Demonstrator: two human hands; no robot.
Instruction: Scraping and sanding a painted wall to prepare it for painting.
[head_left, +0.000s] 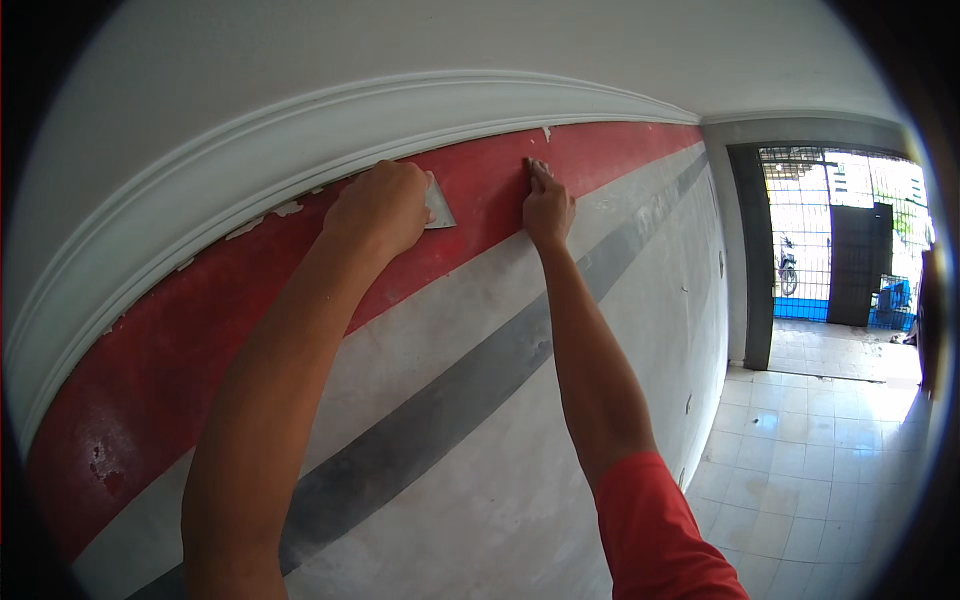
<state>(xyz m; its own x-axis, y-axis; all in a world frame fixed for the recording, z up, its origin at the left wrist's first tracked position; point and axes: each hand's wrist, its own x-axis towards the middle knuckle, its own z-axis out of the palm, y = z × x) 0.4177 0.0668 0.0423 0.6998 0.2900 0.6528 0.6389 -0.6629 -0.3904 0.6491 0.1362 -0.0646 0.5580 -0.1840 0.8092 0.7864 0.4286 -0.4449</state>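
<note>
My left hand is closed around a scraper or putty knife with a flat metal blade, its handle hidden in the fist. The blade lies against the red painted band at the top of the wall, below the white moulding. To the right, my right hand touches the same band with its fingertips; whether it holds anything is hidden. Pale chipped patches show along the band's upper edge, left of my left hand. Another chip lies above my right hand.
White crown moulding runs between wall and ceiling. Below the red band the wall is grey-white with a dark grey stripe. At right are a tiled floor, a doorway with a metal grille and a motorcycle outside.
</note>
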